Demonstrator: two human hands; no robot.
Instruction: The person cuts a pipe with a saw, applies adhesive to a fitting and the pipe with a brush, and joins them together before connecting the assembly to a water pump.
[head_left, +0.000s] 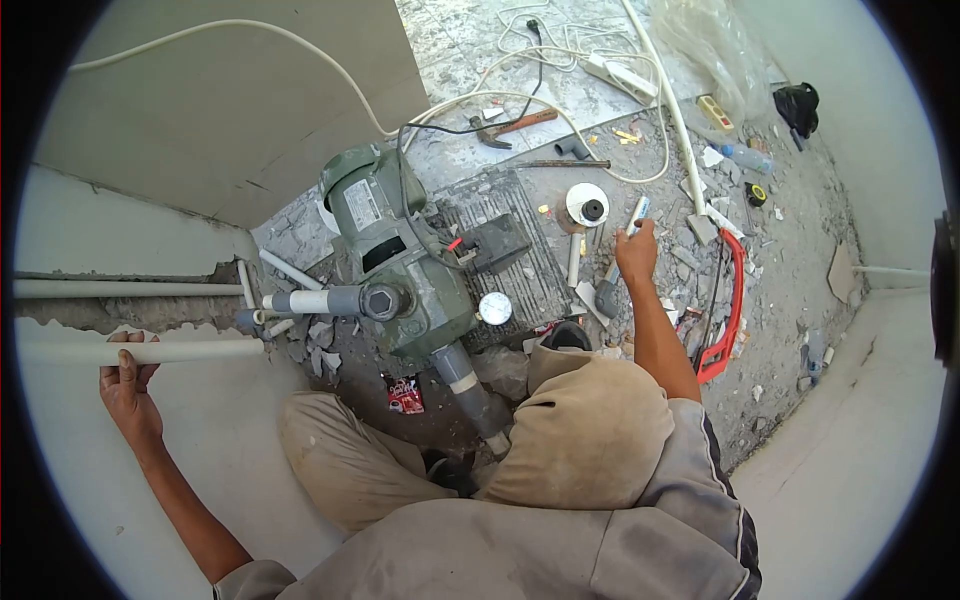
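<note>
My left hand point(130, 395) is closed around a long white PVC pipe point(205, 351), held level against the wall at the left. Out to the right, my right hand point(637, 255) has its fingers around a small white tube with blue marking point(640, 207), close above the ground. Just below those fingers lies a grey pipe elbow point(606, 298); whether it joins the tube is hidden by the hand. A green water pump point(395, 250) with grey pipe fittings stands between my hands. A pressure gauge point(495, 308) sits on its near side.
A red hacksaw point(728, 310) lies on the rubble at right. Beyond the pump are a hammer point(515, 124), a chisel-like bar point(565, 163), a round white container point(586, 204) and a power strip point(620, 78) with looped cable. A tape measure point(756, 194) lies near the right wall.
</note>
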